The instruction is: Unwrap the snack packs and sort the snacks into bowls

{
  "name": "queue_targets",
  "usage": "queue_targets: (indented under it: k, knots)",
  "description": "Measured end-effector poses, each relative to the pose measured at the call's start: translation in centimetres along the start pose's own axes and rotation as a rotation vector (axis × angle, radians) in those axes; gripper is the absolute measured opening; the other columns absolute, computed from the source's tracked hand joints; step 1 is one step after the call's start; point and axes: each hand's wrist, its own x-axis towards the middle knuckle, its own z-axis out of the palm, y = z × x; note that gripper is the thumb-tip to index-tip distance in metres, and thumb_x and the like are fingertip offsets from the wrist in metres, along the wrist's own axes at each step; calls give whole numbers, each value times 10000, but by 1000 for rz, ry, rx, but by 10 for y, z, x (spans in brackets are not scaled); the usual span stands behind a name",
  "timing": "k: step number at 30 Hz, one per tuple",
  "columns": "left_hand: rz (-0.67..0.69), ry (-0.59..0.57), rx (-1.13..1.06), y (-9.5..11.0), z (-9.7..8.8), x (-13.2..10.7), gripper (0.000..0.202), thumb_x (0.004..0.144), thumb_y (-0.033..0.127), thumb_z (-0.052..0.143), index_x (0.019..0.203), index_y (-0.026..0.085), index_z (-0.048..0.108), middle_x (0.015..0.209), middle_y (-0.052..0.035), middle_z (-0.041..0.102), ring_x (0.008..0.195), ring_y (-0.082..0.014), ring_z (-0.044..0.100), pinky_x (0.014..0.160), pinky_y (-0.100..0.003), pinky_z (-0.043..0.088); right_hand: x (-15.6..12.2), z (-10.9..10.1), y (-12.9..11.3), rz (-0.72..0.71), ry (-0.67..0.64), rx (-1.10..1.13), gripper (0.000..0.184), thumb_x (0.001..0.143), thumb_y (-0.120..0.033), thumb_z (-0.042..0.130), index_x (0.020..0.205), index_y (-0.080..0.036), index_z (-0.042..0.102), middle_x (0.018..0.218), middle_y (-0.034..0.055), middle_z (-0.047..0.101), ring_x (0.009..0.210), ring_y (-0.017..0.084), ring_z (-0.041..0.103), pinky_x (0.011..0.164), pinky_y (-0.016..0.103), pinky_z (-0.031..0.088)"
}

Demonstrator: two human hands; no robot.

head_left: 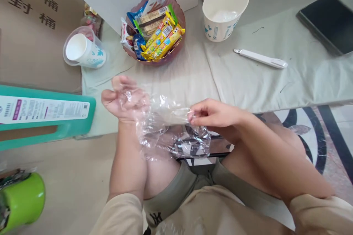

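Observation:
A crumpled sheet of thin clear plastic film (176, 132) stretches between my two hands, above my lap at the table's front edge. My left hand (125, 99) is turned palm up with its fingers curled, and the film lies across the palm and fingers. Slight blur hides exactly how those fingers hold it. On the other side, my right hand (211, 113) pinches the film between thumb and fingers. Beyond my hands stands a scalloped bowl (178, 46) full of wrapped snacks (160, 36).
A white utility knife (260, 58) lies near a paper tub (224, 11) and a dark tablet-like device (331, 24). At left are nested cups (82, 49), a green jug (49, 112), a cardboard box (35, 51) and a green bin (26, 202) below.

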Motion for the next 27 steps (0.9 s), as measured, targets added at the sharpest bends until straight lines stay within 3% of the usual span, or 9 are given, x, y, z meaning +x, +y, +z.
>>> queue_targets:
  k: [4,7,9,14,18,20,23,25,27]
  knots:
    - [53,97,245,9,2,8,323,738,286,593,590,186,324,781,34,765,371,-43,114,406,-270,26,-11,-24,-9,-62,364,-43,330,806,-509,770,776,-212,630,656,-31,530,585,103,450,546,266,363]
    - [103,169,367,1,1,12,210,582,222,566,579,209,357,679,11,713,334,-70,257,387,-266,27,-13,-36,-9,-74,672,-102,345,801,-524,775,769,-226,605,626,-42,462,555,101,388,505,269,305]
    - [125,183,384,-5,2,14,172,546,222,525,561,211,354,573,21,635,303,-72,253,376,-254,26,-15,-40,-7,-144,802,-109,347,792,-488,788,742,-233,557,650,-36,488,570,106,421,512,271,334]
    - [75,214,393,-9,10,17,180,580,190,539,570,211,360,482,44,524,302,-61,232,368,-230,62,-23,-39,-8,-304,838,37,503,789,-449,809,669,-228,373,763,-21,609,729,136,644,664,305,537]
    - [113,202,429,-12,11,20,183,685,213,553,626,224,381,461,62,500,305,-66,256,363,-226,87,-25,-34,-14,-214,798,295,568,785,-533,808,705,-227,336,932,0,735,588,89,635,527,255,514]
    - [174,187,474,-17,8,21,201,742,226,597,683,234,405,472,76,515,322,-66,308,367,-219,124,-24,-34,-15,-196,863,311,520,798,-504,800,742,-242,354,872,-21,732,452,57,504,423,232,411]
    - [242,166,565,-24,5,20,251,822,287,684,787,254,437,498,93,553,368,-74,423,388,-199,218,-20,-39,-12,-249,1093,332,395,779,-410,808,821,-265,443,767,-58,691,417,50,406,398,224,331]
    - [235,177,611,-27,5,19,277,873,366,702,845,266,445,517,94,581,405,-82,503,403,-184,268,-19,-43,-8,-279,1221,406,334,782,-414,792,869,-274,502,748,-57,677,489,70,502,460,224,410]
    - [207,198,634,-29,7,19,287,915,426,685,888,275,442,546,91,613,432,-84,554,406,-171,286,-19,-46,-3,-252,1224,486,320,792,-474,774,915,-279,552,787,-38,699,650,109,647,588,245,526]
